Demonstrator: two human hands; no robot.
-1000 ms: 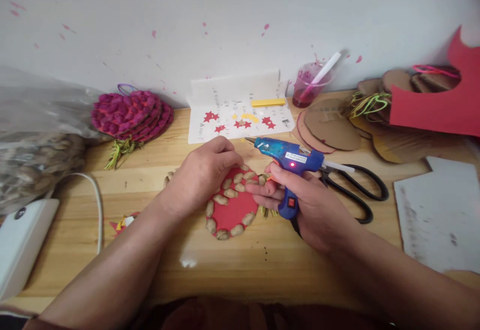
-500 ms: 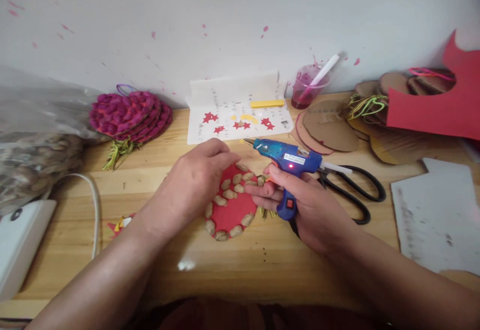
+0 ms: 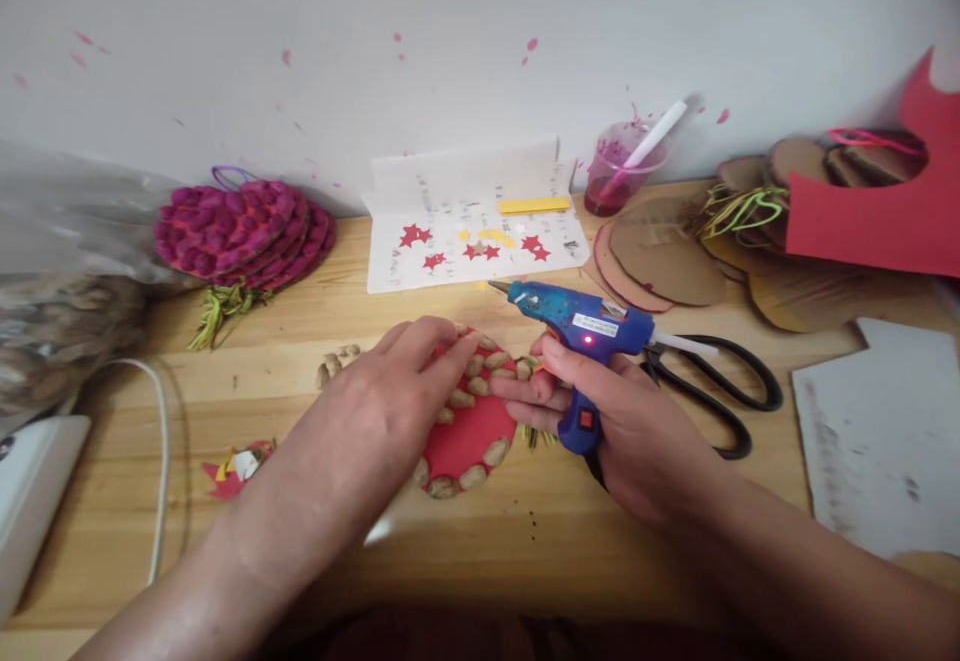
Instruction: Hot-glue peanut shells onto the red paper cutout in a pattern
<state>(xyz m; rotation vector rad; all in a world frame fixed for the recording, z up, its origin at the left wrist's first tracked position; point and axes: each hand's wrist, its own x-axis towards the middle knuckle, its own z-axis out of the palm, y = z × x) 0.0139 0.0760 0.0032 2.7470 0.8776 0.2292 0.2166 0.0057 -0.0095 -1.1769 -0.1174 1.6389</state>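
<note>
A red disc [image 3: 472,439] lies on the wooden table, with nutshell pieces [image 3: 495,452] around its rim and across its middle. Over the disc's left part is my left hand [image 3: 401,386], fingers bent and close together; what is under its fingertips is hidden. My right hand [image 3: 592,391] is wrapped round a blue glue gun [image 3: 581,321], whose red light is on and whose nozzle points left, above the disc. Some fingertips of that hand reach the disc's right edge, near green and yellow strings [image 3: 537,436].
Black-handled scissors [image 3: 720,391] lie right of the glue gun. Behind are a white sheet [image 3: 397,266] with paper stars, a cup [image 3: 619,176] of red liquid and cardboard discs [image 3: 667,251]. Purple discs [image 3: 232,231], a bag of shells [image 3: 67,331] and a cable [image 3: 161,471] are at left.
My left hand has moved down and slightly left over the disc, uncovering loose shells to its left. The right hand still holds the glue gun. The view has shifted slightly.
</note>
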